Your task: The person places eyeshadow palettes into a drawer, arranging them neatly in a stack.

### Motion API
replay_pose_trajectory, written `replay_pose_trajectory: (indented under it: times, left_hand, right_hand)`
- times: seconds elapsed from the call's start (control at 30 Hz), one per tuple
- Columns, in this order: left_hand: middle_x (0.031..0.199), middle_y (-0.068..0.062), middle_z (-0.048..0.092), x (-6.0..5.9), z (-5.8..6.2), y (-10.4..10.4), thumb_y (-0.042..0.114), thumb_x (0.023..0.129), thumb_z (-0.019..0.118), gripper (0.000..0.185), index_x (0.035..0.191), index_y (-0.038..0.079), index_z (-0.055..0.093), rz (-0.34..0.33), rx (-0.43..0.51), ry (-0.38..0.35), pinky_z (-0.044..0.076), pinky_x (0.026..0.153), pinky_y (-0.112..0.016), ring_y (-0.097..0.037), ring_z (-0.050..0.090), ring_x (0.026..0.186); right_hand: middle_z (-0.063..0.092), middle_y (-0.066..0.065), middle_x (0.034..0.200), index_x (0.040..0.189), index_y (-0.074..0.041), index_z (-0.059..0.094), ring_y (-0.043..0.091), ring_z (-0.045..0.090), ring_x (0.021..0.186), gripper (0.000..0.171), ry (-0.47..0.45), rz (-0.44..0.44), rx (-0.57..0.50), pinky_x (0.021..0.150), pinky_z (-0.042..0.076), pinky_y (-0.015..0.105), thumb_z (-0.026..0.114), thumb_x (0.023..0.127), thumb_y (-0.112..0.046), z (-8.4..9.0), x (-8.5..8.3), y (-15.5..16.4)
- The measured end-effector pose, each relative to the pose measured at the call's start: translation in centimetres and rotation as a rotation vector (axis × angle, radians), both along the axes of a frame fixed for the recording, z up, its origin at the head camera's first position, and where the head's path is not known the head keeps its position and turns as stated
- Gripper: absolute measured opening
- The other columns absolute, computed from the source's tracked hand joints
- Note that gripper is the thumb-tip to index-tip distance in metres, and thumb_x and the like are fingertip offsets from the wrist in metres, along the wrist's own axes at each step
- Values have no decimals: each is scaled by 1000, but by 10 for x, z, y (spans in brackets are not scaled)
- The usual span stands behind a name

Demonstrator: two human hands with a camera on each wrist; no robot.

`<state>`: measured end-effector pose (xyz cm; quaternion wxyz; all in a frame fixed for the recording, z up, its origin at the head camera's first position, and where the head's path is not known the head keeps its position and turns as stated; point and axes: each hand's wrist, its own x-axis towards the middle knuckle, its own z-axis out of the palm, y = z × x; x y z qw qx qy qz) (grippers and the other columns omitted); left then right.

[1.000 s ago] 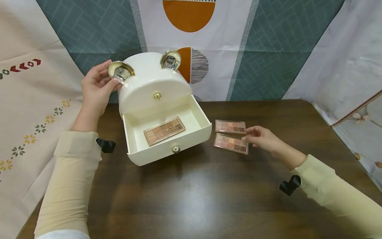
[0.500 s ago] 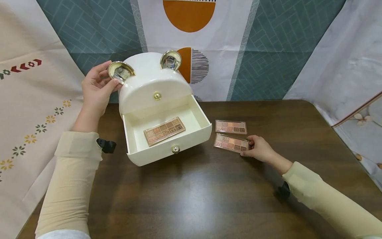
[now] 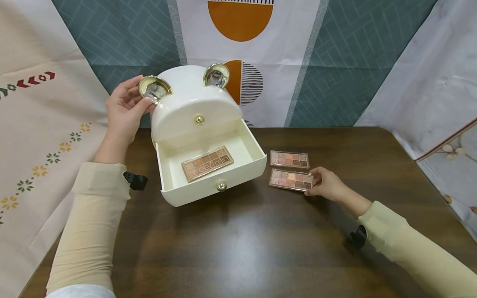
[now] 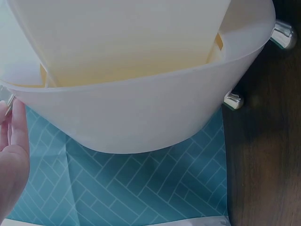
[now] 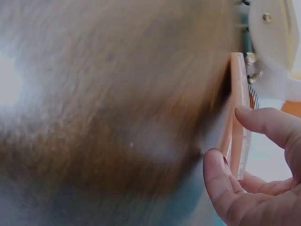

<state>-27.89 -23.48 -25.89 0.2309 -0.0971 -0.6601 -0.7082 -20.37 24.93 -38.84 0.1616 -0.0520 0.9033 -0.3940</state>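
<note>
A white drawer box point(image 3: 193, 105) with two gold ears stands at the back left, its lower drawer point(image 3: 212, 186) pulled out. My left hand point(image 3: 124, 109) holds the box's left gold ear point(image 3: 154, 89), thumb in front and fingers behind. An eyeshadow palette point(image 3: 207, 163) lies in the drawer. Right of the box, my right hand point(image 3: 328, 185) grips the right end of the nearer eyeshadow palette point(image 3: 288, 179) by its edges. In the right wrist view this palette point(image 5: 239, 136) shows edge-on between thumb and fingers. The farther palette point(image 3: 289, 159) lies just behind it on the table.
The brown wooden table point(image 3: 238, 248) runs up to a patterned cloth point(image 3: 343, 82) at the back. A gold knob point(image 3: 221, 186) juts from the drawer front. In the left wrist view, small metallic feet point(image 4: 233, 100) stick out from the box.
My right hand has moved from between the two palettes to the nearer one's right end and taken hold of it. That palette has turned slightly. My left hand stays at the ear.
</note>
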Motion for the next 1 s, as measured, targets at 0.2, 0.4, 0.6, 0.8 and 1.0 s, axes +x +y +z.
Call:
replay_pose_trajectory:
  times: [0.2, 0.4, 0.6, 0.8, 1.0]
  left_hand:
    - [103, -3, 58, 0, 2, 0, -15, 83, 60, 49, 123, 12, 63, 0, 15, 0, 56, 67, -14, -10, 61, 84]
    - [101, -3, 58, -1, 0, 1, -17, 82, 59, 50, 123, 11, 63, -18, 28, 4, 56, 67, -15, -10, 62, 82]
    - [100, -3, 58, 0, -1, 0, -18, 82, 59, 50, 124, 11, 63, -13, 25, 9, 56, 67, -14, -9, 61, 82]
    - [101, -3, 59, 0, -1, -1, -17, 82, 59, 51, 125, 11, 62, -13, 28, 5, 56, 67, -14, -9, 62, 82]
    - [101, -2, 58, 0, 0, 0, -16, 83, 59, 51, 125, 12, 62, -13, 16, 1, 56, 68, -14, -9, 62, 84]
  right_hand:
    - [47, 20, 111, 139, 16, 21, 10, 58, 83, 66, -218, -114, -241, 81, 57, 32, 60, 90, -6, 3, -2, -2]
    - [46, 14, 109, 131, 16, 26, 6, 59, 81, 46, -314, -212, -449, 86, 56, 31, 47, 95, -2, 0, -3, 1]
    - [51, 5, 95, 133, 11, 26, 6, 58, 77, 47, -304, -234, -523, 82, 58, 31, 49, 94, -1, 4, -1, 2]
    - [54, 2, 94, 137, 12, 24, 8, 62, 77, 53, -260, -215, -556, 78, 58, 28, 50, 94, -1, 11, 3, 3]
    - [55, 1, 98, 133, 10, 30, 9, 63, 80, 47, -209, -221, -601, 75, 58, 25, 52, 93, -2, 25, 8, 5]
